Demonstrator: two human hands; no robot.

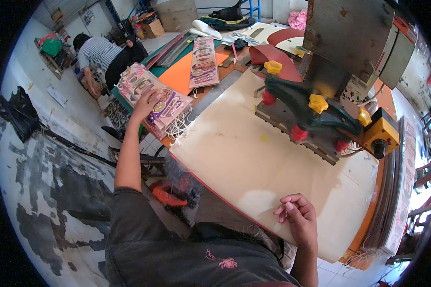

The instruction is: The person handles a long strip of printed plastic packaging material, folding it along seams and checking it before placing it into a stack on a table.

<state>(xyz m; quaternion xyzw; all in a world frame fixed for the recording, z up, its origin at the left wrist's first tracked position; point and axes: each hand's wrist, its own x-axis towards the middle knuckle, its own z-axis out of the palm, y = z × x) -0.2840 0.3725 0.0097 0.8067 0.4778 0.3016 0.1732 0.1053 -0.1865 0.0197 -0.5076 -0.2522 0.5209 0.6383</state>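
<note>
My left hand (147,103) lies with outstretched fingers on a stack of long pink and purple printed sheets (170,106) at the left end of the table. White strings (178,125) hang in loops from the near end of this stack. My right hand (299,217) hovers over the front of a cream sheet covering the work surface (234,153). Its fingers are curled in toward the thumb, and nothing shows in them. Farther back lies a second stack of the same printed sheets (204,62), apart from both hands.
A dark press head (311,105) with yellow knobs and red spacers stands over the right of the surface. A yellow control box (380,133) hangs at its side. Stacked panels (398,186) stand at the right edge. Another person (100,55) bends over at the back left.
</note>
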